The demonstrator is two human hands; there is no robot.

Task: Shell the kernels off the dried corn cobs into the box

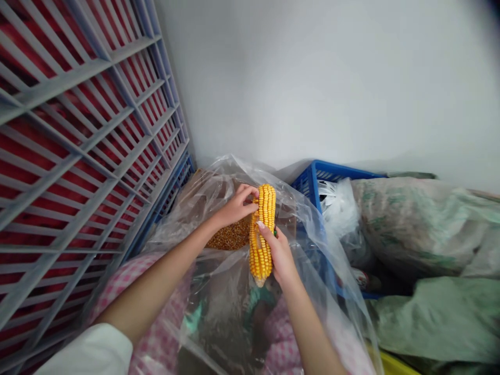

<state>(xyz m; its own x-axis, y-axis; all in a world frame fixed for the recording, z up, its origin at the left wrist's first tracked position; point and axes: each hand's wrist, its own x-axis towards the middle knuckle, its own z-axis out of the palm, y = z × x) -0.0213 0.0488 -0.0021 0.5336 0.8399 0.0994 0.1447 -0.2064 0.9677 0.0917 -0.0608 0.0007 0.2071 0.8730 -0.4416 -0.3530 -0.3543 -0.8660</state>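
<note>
A yellow ear of corn stands nearly upright in the middle of the head view, with a gap in its kernel rows partway down. My right hand grips it from the right, thumb across its front. At its upper left side, my left hand pinches with thumb and forefinger against the kernels; whether a kernel sits between the fingertips is too small to tell. Below and behind the ear, loose corn kernels lie in a large clear plastic bag, spread open under both hands.
A tall grey slatted crate with red contents rises at the left. Blue crates stand beside the bag, the right one holding white plastic bags. Woven sacks lie at the right. A white wall closes off the back.
</note>
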